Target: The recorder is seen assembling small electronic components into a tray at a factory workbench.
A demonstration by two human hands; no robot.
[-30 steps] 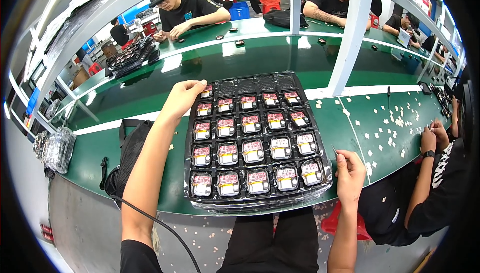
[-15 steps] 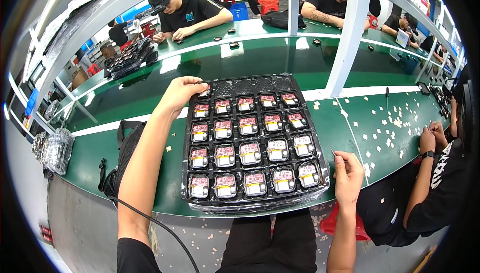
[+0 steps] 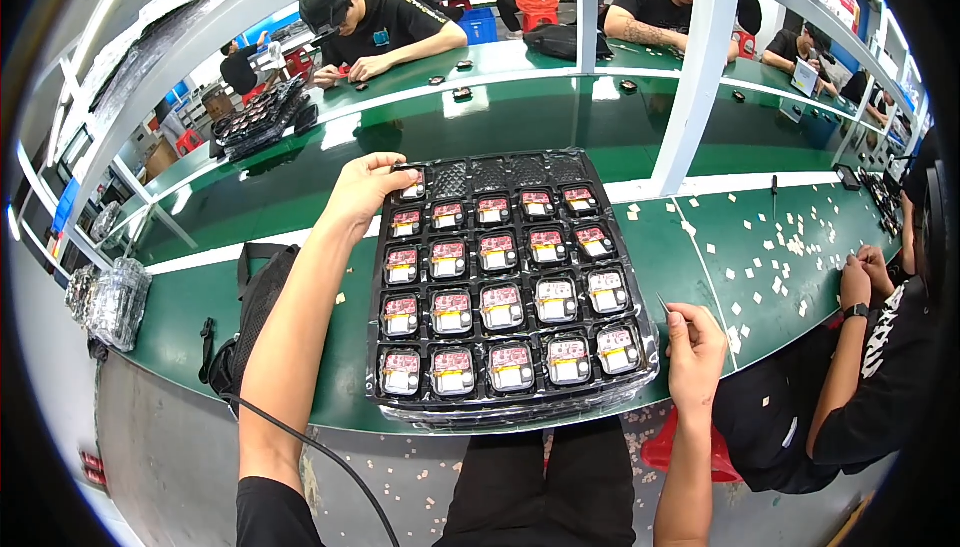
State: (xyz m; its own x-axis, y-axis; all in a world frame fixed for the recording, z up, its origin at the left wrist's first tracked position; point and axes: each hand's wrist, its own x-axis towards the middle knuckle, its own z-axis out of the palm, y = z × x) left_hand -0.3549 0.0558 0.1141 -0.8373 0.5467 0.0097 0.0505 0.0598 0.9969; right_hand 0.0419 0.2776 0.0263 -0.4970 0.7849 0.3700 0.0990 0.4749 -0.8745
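Note:
A black plastic tray (image 3: 374,347) lies in front of me on top of a stack of similar trays. Rows of small square electronic devices (image 3: 501,308) fill most of its pockets, each with a red circuit board, a silver block and a yellow strip. At the far left corner, my left hand (image 3: 372,190) has thumb and fingers closed on a device (image 3: 415,190) in its pocket. To the right of that pocket, the rest of the far row is bare. My right hand (image 3: 697,352), beside the tray's right edge, pinches thin pointed metal tweezers (image 3: 664,305), mostly hidden by the fingers.
Small pale squares (image 3: 795,245) are scattered over the green table (image 3: 690,277) at right, near a screwdriver (image 3: 774,187). A black bag (image 3: 262,297) lies left, a cable running below it. A white post (image 3: 697,77) rises ahead of a green conveyor (image 3: 520,125). A co-worker (image 3: 865,347) sits close at right.
My left hand has shifted very slightly right, and the device at its thumb shows a little more. The tray's left side has moved slightly right. My right hand stays put.

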